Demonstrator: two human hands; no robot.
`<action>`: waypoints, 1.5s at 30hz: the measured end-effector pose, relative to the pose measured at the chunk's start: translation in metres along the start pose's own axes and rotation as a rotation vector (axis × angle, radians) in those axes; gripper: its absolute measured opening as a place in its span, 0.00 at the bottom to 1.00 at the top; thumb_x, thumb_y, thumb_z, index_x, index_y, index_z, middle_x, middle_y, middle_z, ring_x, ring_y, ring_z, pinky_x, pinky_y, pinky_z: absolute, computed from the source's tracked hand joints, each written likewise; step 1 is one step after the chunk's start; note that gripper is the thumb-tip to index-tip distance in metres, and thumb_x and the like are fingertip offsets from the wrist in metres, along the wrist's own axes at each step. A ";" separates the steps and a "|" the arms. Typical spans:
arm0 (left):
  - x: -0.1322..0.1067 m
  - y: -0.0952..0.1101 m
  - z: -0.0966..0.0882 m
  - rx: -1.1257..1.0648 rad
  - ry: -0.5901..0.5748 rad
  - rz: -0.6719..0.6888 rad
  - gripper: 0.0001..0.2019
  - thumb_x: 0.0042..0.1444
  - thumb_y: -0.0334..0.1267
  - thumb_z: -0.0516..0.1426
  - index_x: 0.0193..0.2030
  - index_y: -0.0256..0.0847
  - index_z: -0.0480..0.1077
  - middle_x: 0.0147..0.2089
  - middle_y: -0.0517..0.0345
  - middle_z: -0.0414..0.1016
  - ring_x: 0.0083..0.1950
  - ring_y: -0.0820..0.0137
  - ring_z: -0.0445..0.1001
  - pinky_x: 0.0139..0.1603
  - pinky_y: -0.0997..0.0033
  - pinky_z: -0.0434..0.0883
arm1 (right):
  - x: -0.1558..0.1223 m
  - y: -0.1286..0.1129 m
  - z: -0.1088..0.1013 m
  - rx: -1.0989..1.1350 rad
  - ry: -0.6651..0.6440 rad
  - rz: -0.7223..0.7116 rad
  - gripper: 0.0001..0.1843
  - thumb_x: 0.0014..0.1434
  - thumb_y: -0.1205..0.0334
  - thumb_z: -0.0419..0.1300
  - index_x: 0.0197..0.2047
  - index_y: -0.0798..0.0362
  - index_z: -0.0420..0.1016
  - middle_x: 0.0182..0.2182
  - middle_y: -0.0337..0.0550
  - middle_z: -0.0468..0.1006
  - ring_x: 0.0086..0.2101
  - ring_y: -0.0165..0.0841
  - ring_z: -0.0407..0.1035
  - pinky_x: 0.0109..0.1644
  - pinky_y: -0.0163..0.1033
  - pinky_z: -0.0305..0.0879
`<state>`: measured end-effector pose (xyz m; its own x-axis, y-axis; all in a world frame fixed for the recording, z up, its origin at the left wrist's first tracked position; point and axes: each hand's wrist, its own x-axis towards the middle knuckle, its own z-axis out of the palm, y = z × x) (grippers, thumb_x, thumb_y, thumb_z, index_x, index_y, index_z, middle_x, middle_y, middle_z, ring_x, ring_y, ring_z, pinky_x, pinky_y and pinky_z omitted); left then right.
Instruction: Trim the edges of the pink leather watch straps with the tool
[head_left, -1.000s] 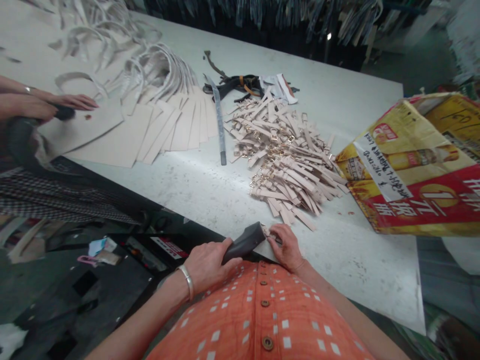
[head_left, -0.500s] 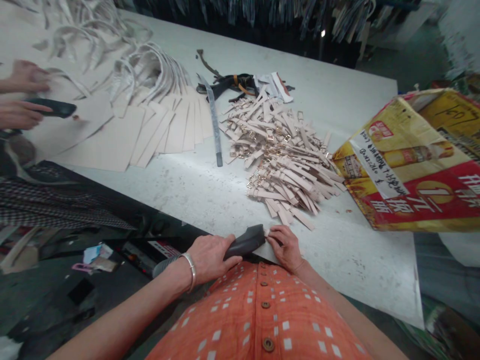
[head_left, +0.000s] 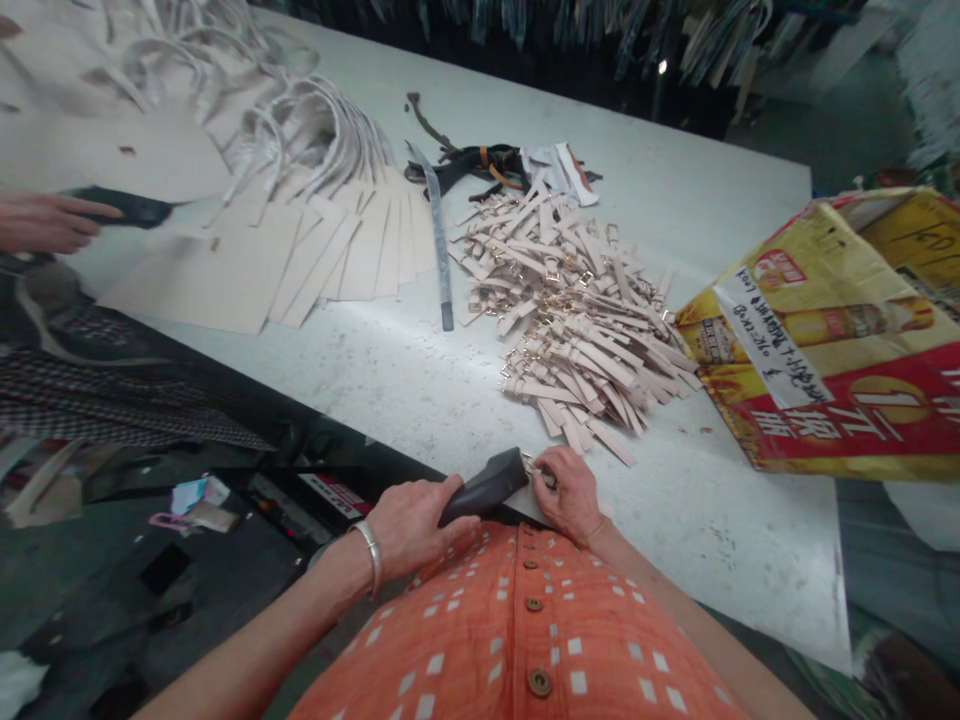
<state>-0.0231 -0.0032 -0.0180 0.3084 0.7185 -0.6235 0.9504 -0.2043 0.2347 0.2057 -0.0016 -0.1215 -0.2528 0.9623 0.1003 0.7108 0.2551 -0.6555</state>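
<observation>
Just over the near edge of the white worktable, the left hand, with a metal bangle on its wrist, wraps firmly around a dark grey handled hand tool, its fingers closed over the top. The right hand pinches a small buckled strap narrowly at the tool's tip; the fingers hide most of the strap, and only a bit of gold-toned metal shows. Both wrists sit close to the orange button-front shirt and the table edge, which drops to a cluttered dark shelf below the left forearm.

Ahead of the grip, just beyond the right hand, lies a loose heap of pale buckled straps. Past it is a folded printed carton, to the right. A long metal strip and tangled black straps lie farther out. Well off to the left are stacked pale leather panels and curved handles, where a co-worker's hand holds a black tool.
</observation>
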 end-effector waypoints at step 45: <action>-0.005 -0.013 0.009 0.038 0.075 0.068 0.24 0.55 0.59 0.42 0.46 0.46 0.65 0.35 0.50 0.76 0.38 0.55 0.75 0.33 0.62 0.67 | 0.001 0.000 -0.006 -0.102 -0.080 -0.002 0.15 0.53 0.57 0.58 0.43 0.53 0.69 0.37 0.44 0.73 0.38 0.36 0.65 0.43 0.39 0.55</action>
<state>-0.0371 -0.0099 -0.0242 0.3696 0.7495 -0.5492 0.9287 -0.2781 0.2454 0.2097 -0.0006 -0.1165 -0.3032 0.9521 0.0392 0.7721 0.2695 -0.5755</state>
